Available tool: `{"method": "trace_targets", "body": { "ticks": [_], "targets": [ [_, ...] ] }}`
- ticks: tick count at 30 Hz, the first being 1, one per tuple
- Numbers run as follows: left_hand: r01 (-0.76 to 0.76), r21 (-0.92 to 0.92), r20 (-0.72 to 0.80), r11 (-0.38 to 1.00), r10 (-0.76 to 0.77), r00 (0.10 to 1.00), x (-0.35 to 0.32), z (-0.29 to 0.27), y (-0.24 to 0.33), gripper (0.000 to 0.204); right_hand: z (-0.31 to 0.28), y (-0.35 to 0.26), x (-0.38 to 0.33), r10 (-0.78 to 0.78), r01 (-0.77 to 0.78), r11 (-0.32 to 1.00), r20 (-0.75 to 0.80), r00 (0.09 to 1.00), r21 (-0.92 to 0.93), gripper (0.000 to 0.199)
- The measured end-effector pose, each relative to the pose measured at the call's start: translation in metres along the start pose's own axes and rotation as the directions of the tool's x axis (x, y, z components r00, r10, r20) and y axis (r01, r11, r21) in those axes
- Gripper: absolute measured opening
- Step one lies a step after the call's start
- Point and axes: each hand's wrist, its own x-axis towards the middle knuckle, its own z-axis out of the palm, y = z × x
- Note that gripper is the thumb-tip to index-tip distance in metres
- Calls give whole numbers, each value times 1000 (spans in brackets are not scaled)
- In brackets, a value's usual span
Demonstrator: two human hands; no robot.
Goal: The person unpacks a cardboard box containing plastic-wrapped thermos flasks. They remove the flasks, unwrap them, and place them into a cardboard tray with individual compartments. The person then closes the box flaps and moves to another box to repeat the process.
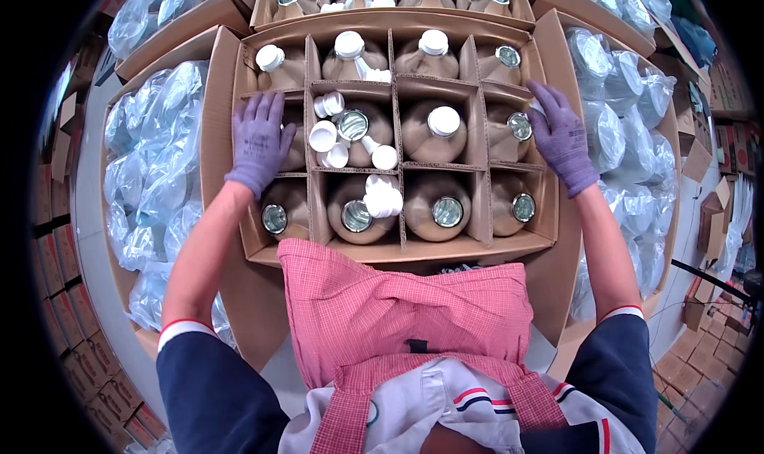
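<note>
A cardboard box (477, 253) with card dividers stands in front of me, holding large glass bottles in its compartments. Several bottles wear white caps, such as the bottle (425, 140) right of the middle; others show bare round mouths. Loose white caps (323, 136) lie around the bottles in the second column. My left hand (261, 141), in a purple glove, rests flat over the box's left edge and partly hides the bottle there. At the right edge is my right hand (562, 136), gloved alike, fingers stretched, beside an uncapped bottle (509, 132).
Boxes of plastic-wrapped clear items stand to the left (151, 159) and right (629, 120). Behind is another divided bottle box (390, 18). Stacked cartons (76, 311) line the far left. Open box flaps lean outward on both sides.
</note>
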Motion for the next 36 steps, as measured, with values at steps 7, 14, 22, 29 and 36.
{"method": "trace_targets", "body": {
  "ticks": [7, 14, 22, 29, 36],
  "targets": [
    [-155, -220, 295, 963, 217, 931, 34, -26, 48, 51, 22, 39, 6, 59, 43, 979, 473, 879, -201, 71],
    [-128, -294, 14, 947, 138, 990, 41, 11, 93, 59, 67, 54, 20, 358, -452, 878, 411, 838, 155, 41],
    [-112, -187, -19, 976, 110, 994, 31, -21, 53, 32, 48, -111, -17, -504, 511, 834, -88, 859, 209, 45],
    [8, -204, 354, 979, 67, 933, 11, -13, 68, 29, 53, -162, -35, -534, 497, 824, 82, 841, 271, 42],
    [-101, -789, 73, 606, 256, 964, -69, -33, 100, 30, 49, -122, -88, -353, 365, 931, 313, 882, 24, 40]
  ]
}}
